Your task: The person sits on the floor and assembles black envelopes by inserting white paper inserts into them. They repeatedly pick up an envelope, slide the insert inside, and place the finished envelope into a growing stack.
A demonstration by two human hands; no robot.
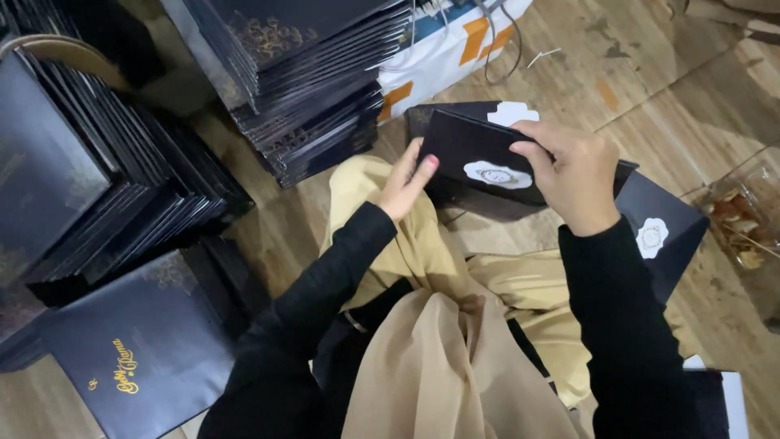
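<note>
Dim, warm indoor light — soft shadows, faint sheen on dark covers, slight blur toward the edges.
</note>
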